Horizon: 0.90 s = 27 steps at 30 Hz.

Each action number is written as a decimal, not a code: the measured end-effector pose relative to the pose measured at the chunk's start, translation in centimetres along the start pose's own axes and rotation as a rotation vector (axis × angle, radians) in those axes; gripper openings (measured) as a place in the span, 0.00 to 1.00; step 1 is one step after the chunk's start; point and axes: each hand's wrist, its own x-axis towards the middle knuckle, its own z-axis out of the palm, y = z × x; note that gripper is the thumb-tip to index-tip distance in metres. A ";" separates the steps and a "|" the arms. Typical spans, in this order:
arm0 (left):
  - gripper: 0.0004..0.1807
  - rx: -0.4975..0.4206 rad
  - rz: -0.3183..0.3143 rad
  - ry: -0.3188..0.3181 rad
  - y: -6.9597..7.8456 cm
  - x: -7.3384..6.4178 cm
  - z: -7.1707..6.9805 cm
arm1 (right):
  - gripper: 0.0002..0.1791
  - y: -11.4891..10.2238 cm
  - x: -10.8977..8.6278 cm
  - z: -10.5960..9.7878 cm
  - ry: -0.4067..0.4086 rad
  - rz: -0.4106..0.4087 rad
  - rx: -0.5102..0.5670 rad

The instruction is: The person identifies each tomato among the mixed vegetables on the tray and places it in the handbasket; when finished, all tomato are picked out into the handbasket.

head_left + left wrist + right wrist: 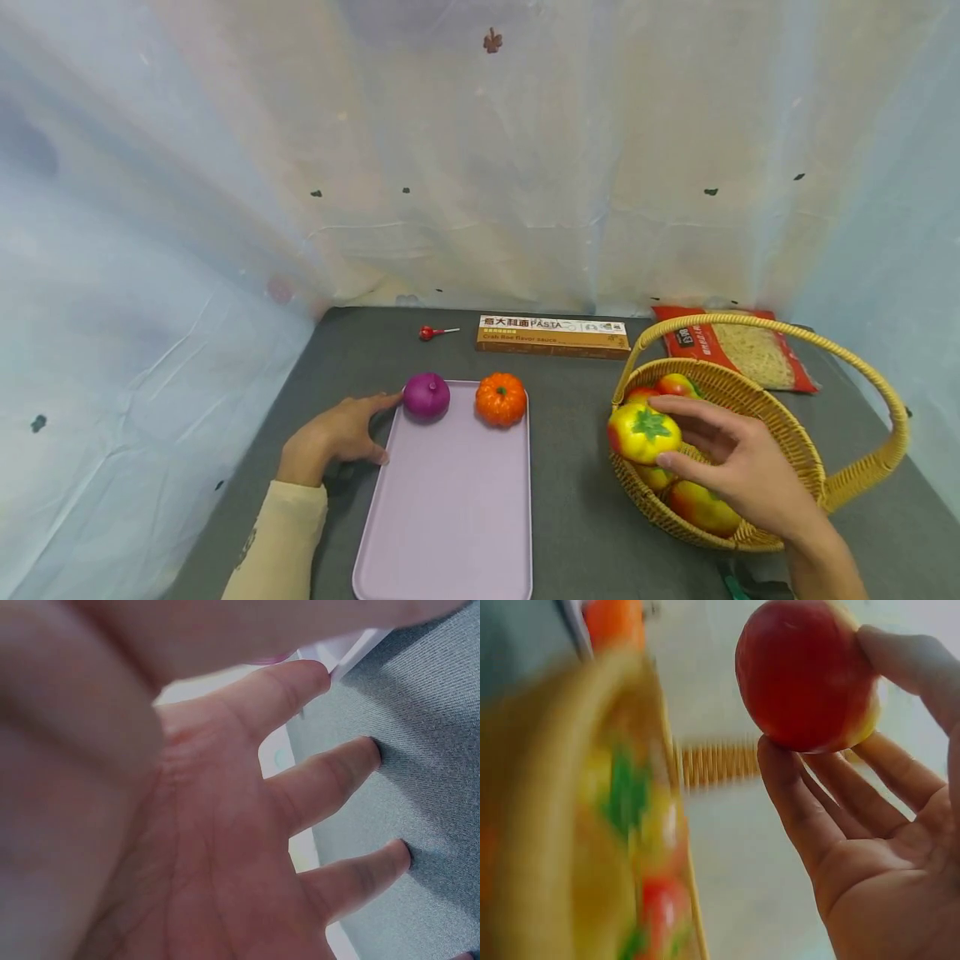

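Note:
My right hand [750, 467] pinches a round red-and-yellow fruit [643, 433] with a green star-shaped top between thumb and fingers. It is raised over the near-left rim of a wicker basket [780, 425]; the right wrist view shows its red underside [806, 675]. More red-and-yellow fruits [703, 507] lie inside the basket. My left hand [341, 433] is at the left edge of a pale purple tray [457, 508], index fingertip right at a purple onion [427, 396], thumb by the rim. An orange pumpkin [501, 399] sits in the tray's far right corner.
Behind the tray lie a red lollipop [429, 332] and a pasta box [553, 336]. A red bag of noodles [750, 350] lies behind the basket, whose tall handle [870, 375] arches over its right side. Plastic sheeting [525, 167] hangs around the grey table [573, 500].

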 end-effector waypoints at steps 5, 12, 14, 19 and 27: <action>0.55 -0.003 -0.002 0.001 -0.2 -0.1 0.1 | 0.29 1.7 -2.1 -3.1 0.117 0.115 -0.130; 0.55 0.003 -0.004 0.008 -0.6 -0.1 0.2 | 0.28 4.3 -3.1 -4.4 0.161 0.209 -0.197; 0.55 0.002 -0.005 0.007 -0.7 -0.2 0.2 | 0.28 4.9 -3.1 -4.4 0.165 0.225 -0.215; 0.55 -0.004 0.004 0.003 -0.8 -0.2 0.2 | 0.30 5.8 -3.3 -4.2 0.114 0.287 -0.247; 0.55 0.004 0.022 0.014 -0.6 0.3 0.3 | 0.33 5.9 -3.5 -4.2 0.073 0.388 -0.299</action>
